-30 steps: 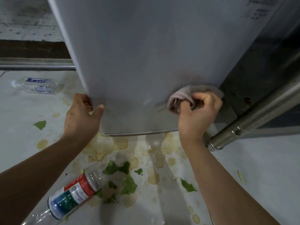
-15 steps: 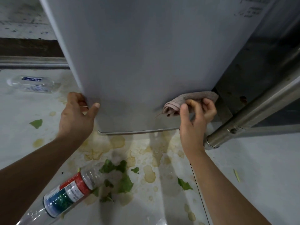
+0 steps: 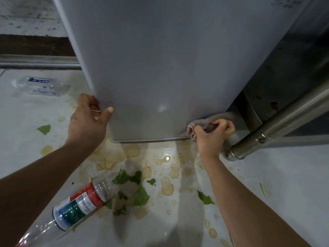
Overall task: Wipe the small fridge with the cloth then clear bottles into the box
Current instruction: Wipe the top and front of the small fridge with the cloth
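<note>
The small grey fridge (image 3: pixel 160 59) fills the upper middle of the head view, seen from above. My left hand (image 3: pixel 87 122) grips its lower left edge, thumb on the front face. My right hand (image 3: pixel 211 134) is closed on a crumpled pinkish-grey cloth (image 3: pixel 201 123) pressed against the fridge's lower right corner. A clear plastic bottle with a red, white and green label (image 3: pixel 80 204) lies on its side on the floor near my left forearm. Another clear bottle with a blue label (image 3: pixel 39 86) lies at the far left. No box is in view.
The pale floor (image 3: pixel 284 175) below the fridge has brownish spill stains (image 3: pixel 167 186) and torn green leaf pieces (image 3: pixel 138 191). A steel pipe (image 3: pixel 277 125) slants in at the right beside a dark metal panel. A horizontal rail (image 3: pixel 35 64) runs at the back left.
My right hand has slid the cloth down and to the right, from mid-lower front to the bottom right corner. My left hand keeps its grip on the left edge.
</note>
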